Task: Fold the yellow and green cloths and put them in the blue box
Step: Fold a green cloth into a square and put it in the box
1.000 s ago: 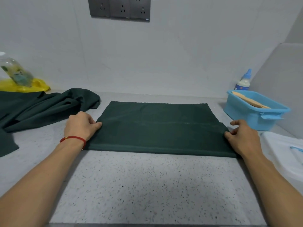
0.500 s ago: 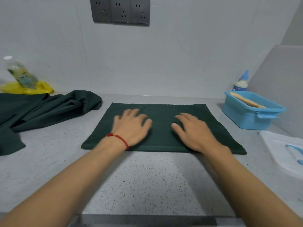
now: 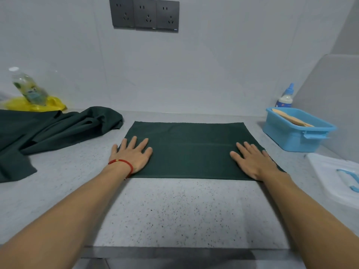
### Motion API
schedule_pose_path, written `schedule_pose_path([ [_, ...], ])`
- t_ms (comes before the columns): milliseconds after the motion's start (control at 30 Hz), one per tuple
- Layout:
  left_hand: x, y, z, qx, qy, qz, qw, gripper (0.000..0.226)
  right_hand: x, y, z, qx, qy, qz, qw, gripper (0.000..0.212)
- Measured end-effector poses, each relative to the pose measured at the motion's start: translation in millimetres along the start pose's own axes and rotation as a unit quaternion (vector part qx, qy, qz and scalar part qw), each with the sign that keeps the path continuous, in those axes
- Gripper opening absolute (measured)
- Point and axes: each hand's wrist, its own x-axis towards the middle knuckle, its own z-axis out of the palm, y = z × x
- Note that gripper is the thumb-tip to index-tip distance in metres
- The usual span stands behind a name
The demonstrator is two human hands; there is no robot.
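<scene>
Both hands flat | left hand [image 3: 132, 155], right hand [image 3: 252, 159] press green cloth [image 3: 191, 150]

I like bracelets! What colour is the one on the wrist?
Red bracelet, on the left wrist; head view shows it.

It looked like a kitchen in a home. The worktop [image 3: 174, 206] was grey stone with little black specks, and plain grey wall tiles [image 3: 233, 65] rose behind it. At 12 o'clock three dark wall sockets [image 3: 144, 14] sat in a row. At 2 o'clock a blue box [image 3: 295, 131] held a wooden spoon [image 3: 289, 118]. At 10 o'clock a plastic drink bottle [image 3: 29, 88] leaned on something yellow.
</scene>
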Motion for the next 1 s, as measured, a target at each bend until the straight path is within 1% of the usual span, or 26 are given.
schedule_pose_path([
  [167, -12.4, -6.8, -4.0, 0.001, 0.007, 0.011, 1.0, 0.063, -17.6, 5.3, -1.5, -0.004, -0.007, 0.015, 1.0, 0.073],
  [300, -30.3, -15.0, -1.2, 0.003, 0.01, 0.016, 1.0, 0.064, -40.7, 8.0, -1.1, -0.008, -0.015, 0.011, 1.0, 0.076],
  [367, -36.5, -17.5, 0.5, 0.0, -0.003, 0.019, 1.0, 0.065, -49.8, 9.5, -2.0, -0.02, -0.02, 0.004, 1.0, 0.079],
  [433, -36.7, -15.1, -2.4, -0.012, -0.006, 0.024, 1.0, 0.067, -51.4, 11.0, -10.2, -0.025, 0.004, -0.012, 1.0, 0.08],
  [533, -17.9, -5.7, -16.6, -0.019, 0.044, 0.053, 0.997, 0.067, -32.8, 12.1, -29.0, -0.016, 0.077, -0.05, 0.996, 0.068],
  [600, 5.3, 4.6, -28.0, -0.006, 0.075, 0.077, 0.994, 0.058, -8.7, 11.2, -38.4, -0.012, 0.095, -0.059, 0.994, 0.057],
  [667, 31.0, 14.3, -37.2, -0.007, 0.085, 0.101, 0.991, 0.046, 20.8, 10.7, -43.7, -0.016, 0.101, -0.054, 0.993, 0.049],
  [733, 56.6, 20.0, -38.3, -0.03, 0.085, 0.117, 0.989, 0.037, 48.3, 11.4, -43.1, -0.018, 0.097, -0.06, 0.993, 0.044],
  [767, 69.7, 20.9, -38.0, -0.05, 0.084, 0.12, 0.988, 0.036, 61.2, 11.7, -42.3, -0.009, 0.093, -0.064, 0.994, 0.043],
  [867, 102.2, 19.4, -36.1, -0.085, 0.061, 0.11, 0.988, 0.046, 89.8, 12.1, -36.8, 0.023, 0.086, -0.069, 0.994, 0.04],
  [933, 121.7, 17.0, -35.4, -0.042, 0.02, 0.097, 0.994, 0.051, 104.7, 13.9, -31.1, 0.025, 0.085, -0.074, 0.993, 0.042],
  [1000, 137.0, 15.0, -36.9, 0.036, 0.01, 0.087, 0.996, 0.056, 116.5, 16.5, -28.9, 0.013, 0.073, -0.066, 0.995, 0.049],
])
